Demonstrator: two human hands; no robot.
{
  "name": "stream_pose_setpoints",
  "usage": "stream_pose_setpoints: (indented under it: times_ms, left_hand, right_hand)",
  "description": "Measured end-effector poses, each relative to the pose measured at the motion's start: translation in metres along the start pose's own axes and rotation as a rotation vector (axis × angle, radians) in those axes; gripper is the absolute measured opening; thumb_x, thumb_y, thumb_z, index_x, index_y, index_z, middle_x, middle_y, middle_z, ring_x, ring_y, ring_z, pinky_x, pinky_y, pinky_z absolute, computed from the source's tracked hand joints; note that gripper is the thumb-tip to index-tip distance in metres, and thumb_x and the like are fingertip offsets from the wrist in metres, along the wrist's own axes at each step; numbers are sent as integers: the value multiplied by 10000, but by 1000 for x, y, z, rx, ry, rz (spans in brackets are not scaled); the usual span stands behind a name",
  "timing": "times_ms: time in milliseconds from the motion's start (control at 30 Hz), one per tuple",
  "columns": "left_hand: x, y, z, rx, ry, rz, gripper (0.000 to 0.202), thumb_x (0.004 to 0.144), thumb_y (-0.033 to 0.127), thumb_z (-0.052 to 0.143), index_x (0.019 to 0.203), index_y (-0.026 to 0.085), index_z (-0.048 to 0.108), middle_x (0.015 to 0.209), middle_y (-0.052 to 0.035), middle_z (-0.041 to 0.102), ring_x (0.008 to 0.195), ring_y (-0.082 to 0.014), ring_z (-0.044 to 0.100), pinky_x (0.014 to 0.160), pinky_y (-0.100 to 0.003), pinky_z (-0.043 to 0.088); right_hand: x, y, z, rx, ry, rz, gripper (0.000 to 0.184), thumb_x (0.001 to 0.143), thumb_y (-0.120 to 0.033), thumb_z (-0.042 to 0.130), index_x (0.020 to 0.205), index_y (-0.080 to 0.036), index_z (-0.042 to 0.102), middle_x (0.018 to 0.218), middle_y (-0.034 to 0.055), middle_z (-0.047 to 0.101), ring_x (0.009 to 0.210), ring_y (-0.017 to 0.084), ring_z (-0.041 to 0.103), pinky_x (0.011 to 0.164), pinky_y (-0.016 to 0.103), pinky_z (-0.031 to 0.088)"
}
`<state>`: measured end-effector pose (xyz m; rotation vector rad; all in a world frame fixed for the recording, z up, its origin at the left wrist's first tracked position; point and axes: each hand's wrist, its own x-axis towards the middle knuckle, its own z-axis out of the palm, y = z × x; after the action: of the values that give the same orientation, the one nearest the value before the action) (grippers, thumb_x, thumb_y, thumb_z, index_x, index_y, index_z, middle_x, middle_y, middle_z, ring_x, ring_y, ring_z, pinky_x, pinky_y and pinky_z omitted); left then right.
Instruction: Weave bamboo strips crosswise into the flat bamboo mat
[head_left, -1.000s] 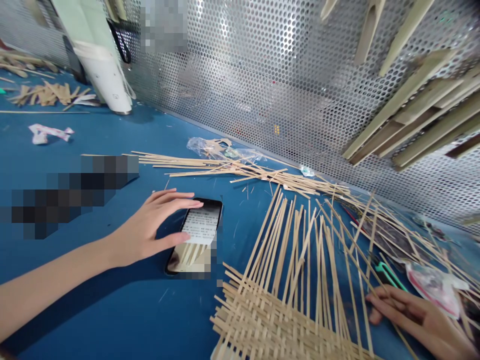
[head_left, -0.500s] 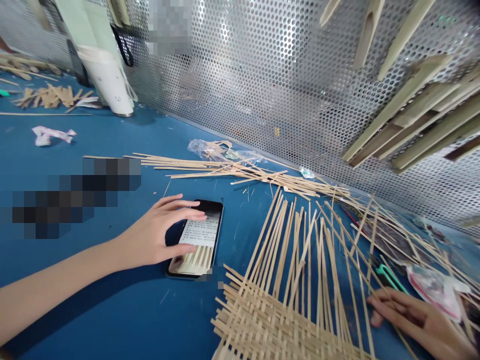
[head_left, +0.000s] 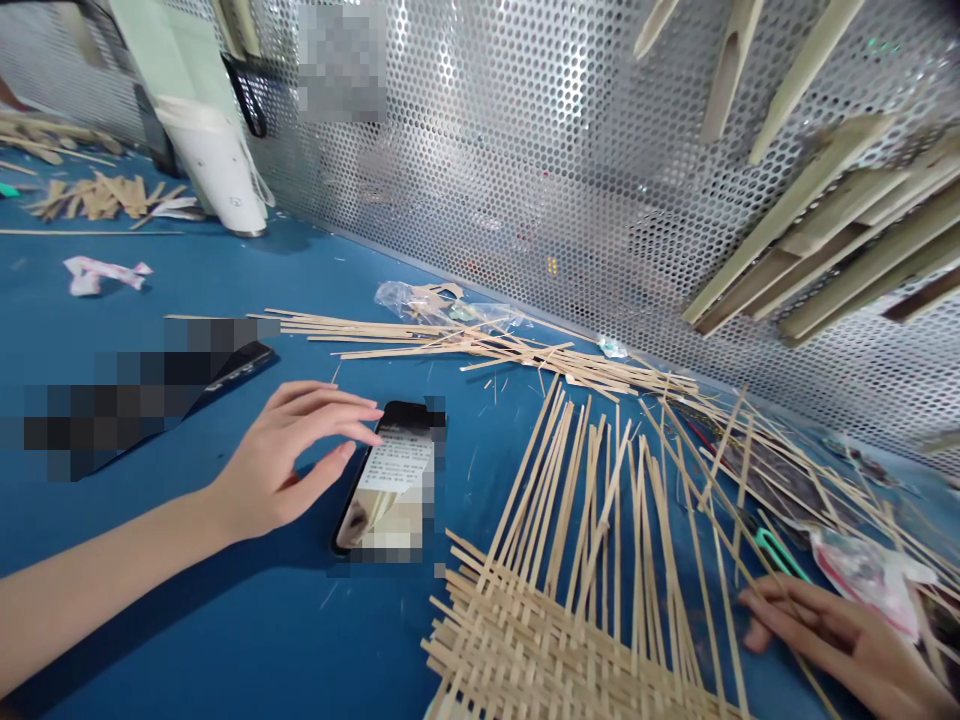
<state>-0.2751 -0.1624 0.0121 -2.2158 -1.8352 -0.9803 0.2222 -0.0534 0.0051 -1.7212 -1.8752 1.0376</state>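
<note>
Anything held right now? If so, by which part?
The left hand grips nothing; its fingers are spread above a black smartphone. The right hand lies among thin pale bamboo strips; whether it pinches one cannot be told.

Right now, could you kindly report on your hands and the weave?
Left hand over phone, fingers spread, holding nothing. Right hand open beside bamboo weave. Loose strips beyond the weave.

Blue bench top (head_left: 247,620): smartphone (head_left: 386,480), partly woven bamboo strips (head_left: 555,640), loose bamboo strips (head_left: 480,345), clear plastic bag (head_left: 405,298) and crumpled scrap (head_left: 101,275) were observed lying directly on surface.
</note>
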Motion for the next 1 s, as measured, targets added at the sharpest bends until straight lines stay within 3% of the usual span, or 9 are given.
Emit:
stream_pose_setpoints:
  times_ms: [300,533,800,1000]
  left_hand:
    - [-1,0,1,0,-14,33,248,850,193,477,927,246,707,1062,-4,757,1054,-220,648,1023,-398,377]
    - [0,2,4,-22,-99,74,267,855,198,475,1040,231,664,1100,-6,752,1154,-213,592,1049,-377,327]
    - [-1,-1,3,-23,-68,60,251,848,202,480,1005,258,667,1082,0,748,1140,-227,603,1034,-404,353]
    - [0,1,1,43,-17,9,230,873,203,457,954,250,668,1031,-3,747,1071,-212,626,994,-402,379]
  right_hand:
    - [0,5,-3,19,44,-41,314,698,-539,691,717,-227,724,556,24,689,624,223,663,682,286,550]
    - [0,6,-3,31,34,-17,353,676,-577,720,754,-233,738,549,12,689,623,222,665,692,272,545]
    - [-1,3,0,48,43,-32,351,658,-564,753,738,-223,750,526,8,677,585,194,658,646,221,545]
    - [5,20,-12,74,88,-32,393,593,-592,799,745,-229,801,593,37,721,627,219,698,621,225,578]
